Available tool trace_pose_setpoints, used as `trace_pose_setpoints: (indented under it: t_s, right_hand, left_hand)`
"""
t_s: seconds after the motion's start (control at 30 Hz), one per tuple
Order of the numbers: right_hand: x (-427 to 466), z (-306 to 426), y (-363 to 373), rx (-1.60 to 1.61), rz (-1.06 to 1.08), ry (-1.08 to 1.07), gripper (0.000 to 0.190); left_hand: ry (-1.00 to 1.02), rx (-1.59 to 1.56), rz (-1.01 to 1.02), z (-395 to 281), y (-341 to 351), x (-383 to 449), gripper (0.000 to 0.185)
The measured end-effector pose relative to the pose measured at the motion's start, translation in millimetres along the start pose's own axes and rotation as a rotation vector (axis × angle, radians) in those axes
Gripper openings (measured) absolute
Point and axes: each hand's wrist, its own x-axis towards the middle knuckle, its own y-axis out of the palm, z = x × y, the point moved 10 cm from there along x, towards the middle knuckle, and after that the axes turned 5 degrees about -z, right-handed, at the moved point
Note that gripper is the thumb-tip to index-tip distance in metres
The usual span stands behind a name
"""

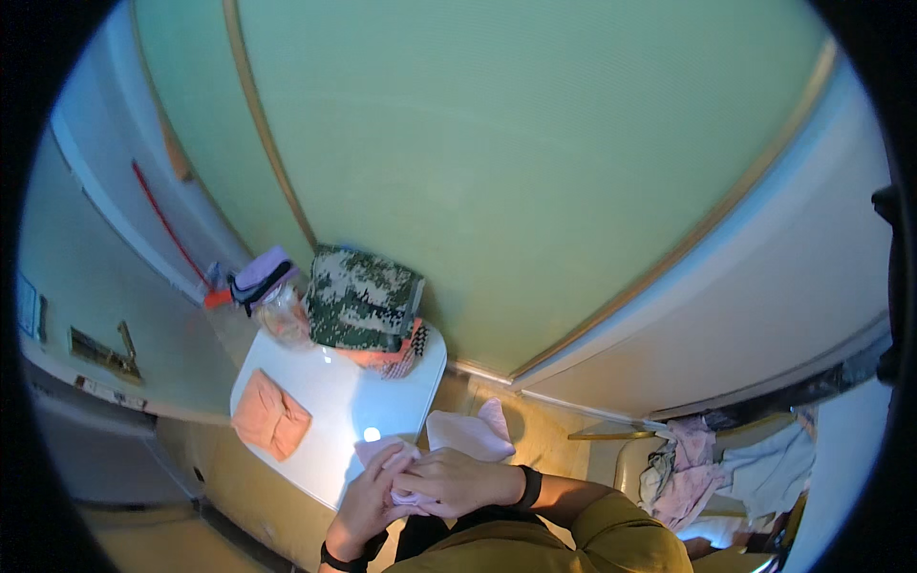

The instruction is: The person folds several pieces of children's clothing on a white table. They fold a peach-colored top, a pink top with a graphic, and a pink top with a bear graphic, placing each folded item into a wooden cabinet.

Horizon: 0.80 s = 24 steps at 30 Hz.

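Observation:
Close before my body, above the near edge of a white table (308, 387), both hands meet on a pale pink cloth (378, 448). My left hand (369, 494) grips its bunched part from the left. My right hand (458, 481) holds it from the other side, fingers overlapping the left ones. A wider pale pink flap (466, 433) spreads out beyond my right hand; it looks like part of the same cloth. Much of the gripped part is hidden by my fingers. On the table's left side lies a folded orange cloth bundle (272, 415).
A folded camouflage cloth (365, 297) tops a stack at the table's back, by the green panel (501, 179). Left of it stand a clear plastic bag (283, 315) and a purple item (265, 268). Clothes (691, 469) lie on a chair at right. A door handle (127, 351) projects at left.

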Motion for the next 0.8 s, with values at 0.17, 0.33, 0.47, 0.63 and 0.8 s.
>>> trace_pose_setpoints:
  t_s: [0.17, 0.33, 0.47, 0.63, 0.8]
  right_hand:
    - [-22.9, 35.4, -4.4, -0.152, -0.047, 0.093, 0.024]
    - [-51.6, 67.2, -12.8, -0.212, -0.200, 0.255, 0.039]
    - [-77.7, 94.1, -35.8, -0.334, -0.363, 0.308, 0.041]
    - [-110.1, 119.7, -59.6, -0.354, -0.512, 0.283, 0.032]
    - [-147.0, 120.2, -79.7, -0.190, -0.606, 0.424, 0.029]
  left_hand:
    - [0.036, -0.138, 0.170, -13.4, 13.9, -15.5, 0.056]
    - [0.100, -0.189, 0.180, -20.5, 26.8, -43.7, 0.036]
    - [0.100, -0.188, 0.123, -31.8, 19.3, -48.5, 0.026]
    - [0.528, -0.214, 0.010, -100.8, 7.2, -51.4, 0.027]
    - [0.505, -0.341, 0.131, -123.8, 46.5, -43.6, 0.027]
